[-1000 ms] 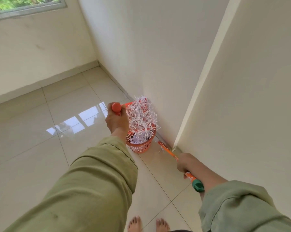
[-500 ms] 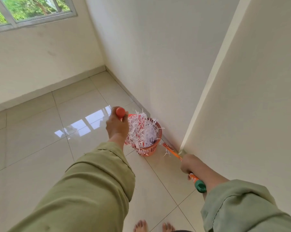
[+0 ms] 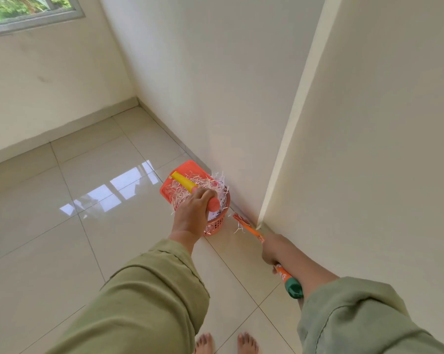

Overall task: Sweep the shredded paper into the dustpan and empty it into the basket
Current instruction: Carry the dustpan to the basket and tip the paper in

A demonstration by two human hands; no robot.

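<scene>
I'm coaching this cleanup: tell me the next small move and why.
Probably tip the dustpan steeper over the basket with the left hand: shredded paper still clings to the pan and heaps above the rim, so more tilt should slide it in.

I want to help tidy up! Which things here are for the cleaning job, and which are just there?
For the job:
dustpan, gripped by left hand
shredded paper
basket
broom, gripped by right hand

Just there:
window
walls
floor tiles
</scene>
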